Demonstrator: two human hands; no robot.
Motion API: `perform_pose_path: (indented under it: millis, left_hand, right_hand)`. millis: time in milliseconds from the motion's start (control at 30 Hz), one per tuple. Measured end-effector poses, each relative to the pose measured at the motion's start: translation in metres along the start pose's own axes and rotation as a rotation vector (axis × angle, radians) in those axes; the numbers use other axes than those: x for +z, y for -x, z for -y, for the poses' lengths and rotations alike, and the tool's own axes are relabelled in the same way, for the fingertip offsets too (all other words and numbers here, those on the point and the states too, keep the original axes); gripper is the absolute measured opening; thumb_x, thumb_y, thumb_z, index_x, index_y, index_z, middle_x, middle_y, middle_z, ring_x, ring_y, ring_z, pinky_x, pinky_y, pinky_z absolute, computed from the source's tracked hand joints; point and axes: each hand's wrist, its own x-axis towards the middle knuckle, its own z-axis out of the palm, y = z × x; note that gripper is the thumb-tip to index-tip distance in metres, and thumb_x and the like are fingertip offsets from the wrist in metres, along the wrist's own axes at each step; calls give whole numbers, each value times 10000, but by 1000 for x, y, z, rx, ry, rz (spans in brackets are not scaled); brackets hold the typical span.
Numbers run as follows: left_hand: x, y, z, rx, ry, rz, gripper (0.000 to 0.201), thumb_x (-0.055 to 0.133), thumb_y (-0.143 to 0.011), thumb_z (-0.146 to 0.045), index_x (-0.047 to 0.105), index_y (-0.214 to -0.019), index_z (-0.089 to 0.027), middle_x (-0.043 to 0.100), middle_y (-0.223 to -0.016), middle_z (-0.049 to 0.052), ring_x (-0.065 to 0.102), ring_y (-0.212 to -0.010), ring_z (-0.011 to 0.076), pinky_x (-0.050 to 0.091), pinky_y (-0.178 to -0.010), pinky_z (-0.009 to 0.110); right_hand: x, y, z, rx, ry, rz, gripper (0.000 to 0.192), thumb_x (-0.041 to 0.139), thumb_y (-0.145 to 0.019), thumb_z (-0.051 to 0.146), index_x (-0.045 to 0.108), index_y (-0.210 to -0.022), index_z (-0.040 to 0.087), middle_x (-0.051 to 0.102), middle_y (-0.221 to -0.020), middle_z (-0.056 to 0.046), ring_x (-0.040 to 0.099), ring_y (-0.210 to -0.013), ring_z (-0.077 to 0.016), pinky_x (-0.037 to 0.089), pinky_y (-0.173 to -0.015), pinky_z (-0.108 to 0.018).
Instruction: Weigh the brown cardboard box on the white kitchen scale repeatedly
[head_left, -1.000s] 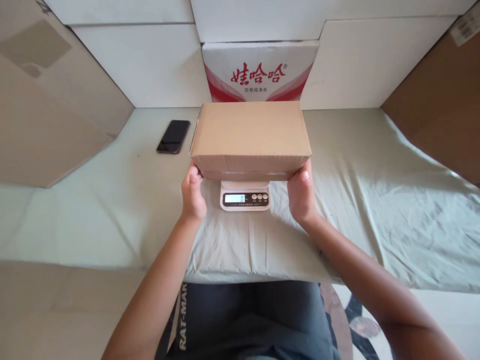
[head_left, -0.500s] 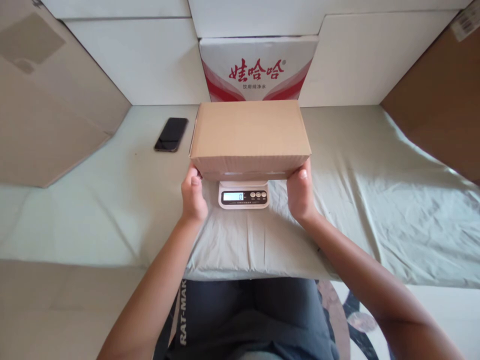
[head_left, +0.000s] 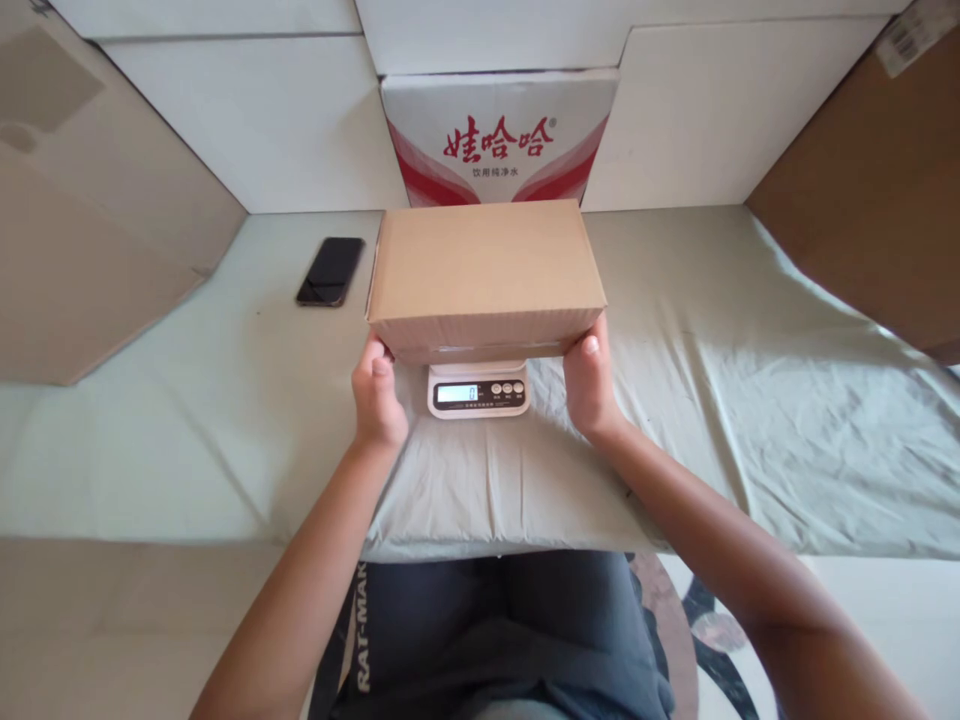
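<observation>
A closed brown cardboard box (head_left: 484, 270) sits over a small white digital scale (head_left: 478, 391), hiding most of its platform. The scale's display reads 0. My left hand (head_left: 376, 395) grips the box's near left lower corner, thumb on the front face. My right hand (head_left: 589, 385) grips the near right lower corner the same way. Whether the box rests on the scale or hangs just above it cannot be told.
A pale green sheet (head_left: 712, 400) covers the surface. A black phone (head_left: 331, 271) lies at the left rear. A red and white printed carton (head_left: 499, 140) stands behind the box. Brown cardboard panels (head_left: 90, 230) lean at both sides, white panels behind.
The view has drifted slightly, so everything sits a little further left in the picture. Both hands keep the same grip on the box, and the display still reads 0.
</observation>
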Motion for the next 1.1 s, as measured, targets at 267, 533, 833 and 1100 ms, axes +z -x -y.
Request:
perform_pose_path:
  millis: [267, 533, 833, 1100]
  left_hand:
    - [1, 0, 0, -14, -5, -11, 685, 392, -984, -727, 696, -1324, -216, 751, -1230, 136, 713, -1175, 296, 557, -995, 399]
    - [0, 0, 2, -8, -6, -8, 706, 378, -989, -731, 689, -1336, -201, 749, -1242, 141, 709, -1199, 298, 545, -1004, 390]
    - [1, 0, 2, -34, 13, -10, 726, 384, -978, -746, 679, -1360, -204, 731, -1329, 147, 672, -1299, 304, 521, -1079, 395]
    - [1, -1, 1, -50, 6, 2, 758, 380, -957, -783, 666, -1377, -220, 727, -1328, 145, 645, -1349, 319, 494, -1138, 426]
  right_hand:
    - [-1, 0, 0, 43, 49, 7, 723, 362, -935, 782, 416, -1550, 406, 455, -1681, 35, 252, -1670, -285, 257, -1392, -555]
    - [-1, 0, -1, 19, 20, 12, 681, 372, -956, 752, 431, -1541, 409, 453, -1681, 27, 278, -1662, -280, 250, -1389, -550]
    - [-2, -1, -8, 20, 58, -1, 731, 336, -944, 779, 395, -1563, 396, 457, -1673, 14, 307, -1646, -280, 265, -1382, -533]
    - [-2, -3, -5, 23, 33, -4, 686, 356, -951, 745, 424, -1543, 404, 476, -1661, 23, 343, -1625, -296, 278, -1375, -544]
